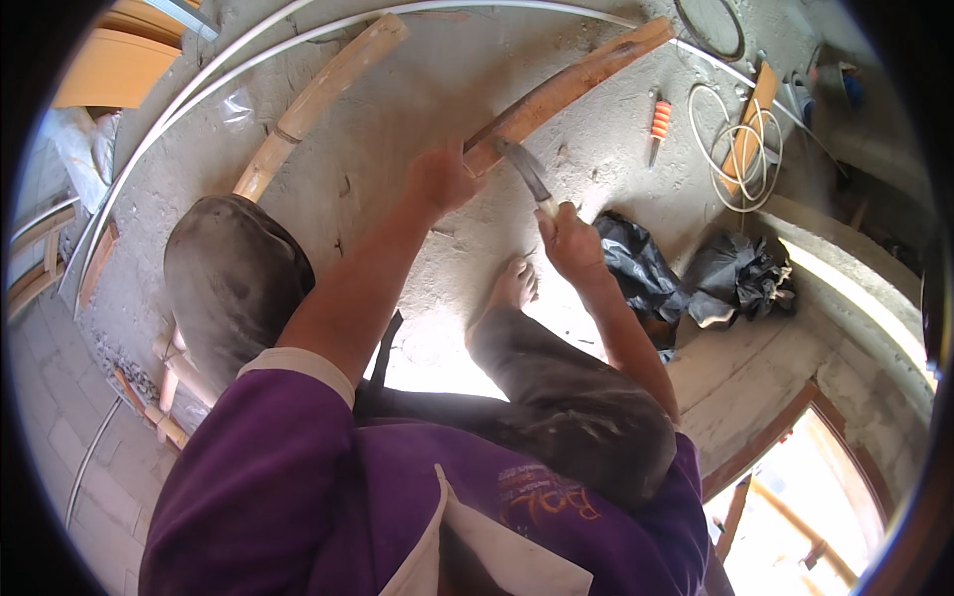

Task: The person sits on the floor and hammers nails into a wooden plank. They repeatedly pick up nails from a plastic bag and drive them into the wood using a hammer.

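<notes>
My left hand (pixel 443 182) is closed around the near end of a long brown wooden plank (pixel 586 79), which slants away to the far right. In my right hand (pixel 574 241) is the pale handle of a knife (pixel 530 177) with a dark, curved blade. The blade's tip is at the plank's near end, just right of my left hand; whether it cuts in, I cannot tell. My bare foot (pixel 517 285) rests on the floor below the knife. A bamboo pole (pixel 298 119) lies to the left, its near end hidden behind my knee.
An orange-handled tool (pixel 660 121) lies on the rough concrete floor, right of the plank. Beyond it are a coiled white cable (pixel 699 149) and a short board (pixel 745 129). Black plastic bags (pixel 735 278) are heaped at right. A long white pipe (pixel 243 50) curves across the far side.
</notes>
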Motion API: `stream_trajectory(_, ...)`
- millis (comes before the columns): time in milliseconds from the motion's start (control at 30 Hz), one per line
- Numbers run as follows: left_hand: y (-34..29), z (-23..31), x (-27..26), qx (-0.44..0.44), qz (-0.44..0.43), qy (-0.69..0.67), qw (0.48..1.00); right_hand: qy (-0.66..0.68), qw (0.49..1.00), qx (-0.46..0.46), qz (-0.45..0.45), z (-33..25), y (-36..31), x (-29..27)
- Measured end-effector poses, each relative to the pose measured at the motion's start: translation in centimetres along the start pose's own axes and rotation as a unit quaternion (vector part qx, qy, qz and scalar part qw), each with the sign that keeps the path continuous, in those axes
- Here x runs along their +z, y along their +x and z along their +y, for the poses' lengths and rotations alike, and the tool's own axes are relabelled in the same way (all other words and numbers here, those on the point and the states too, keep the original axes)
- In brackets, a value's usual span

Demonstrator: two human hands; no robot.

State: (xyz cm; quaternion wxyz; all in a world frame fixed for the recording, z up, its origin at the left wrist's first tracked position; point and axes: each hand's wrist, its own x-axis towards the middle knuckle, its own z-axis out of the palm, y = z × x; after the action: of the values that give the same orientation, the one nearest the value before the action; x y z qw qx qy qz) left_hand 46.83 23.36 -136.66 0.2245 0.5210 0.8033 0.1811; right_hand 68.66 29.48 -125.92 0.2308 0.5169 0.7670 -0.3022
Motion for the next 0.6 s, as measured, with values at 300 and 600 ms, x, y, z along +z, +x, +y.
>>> stream_trajectory(300, 0.2, 1.1, -1.2, -0.034, -0.034, -0.019, 0.999, 0.076, 0.928, -0.255, 0.262, 1.7, -0.4, 1.3)
stream_trajectory(600, -1.0, 0.8, -1.9, -0.058, -0.051, -0.017, 0.997, 0.111, 0.923, -0.210, 0.302, -0.1, -4.0, -2.0)
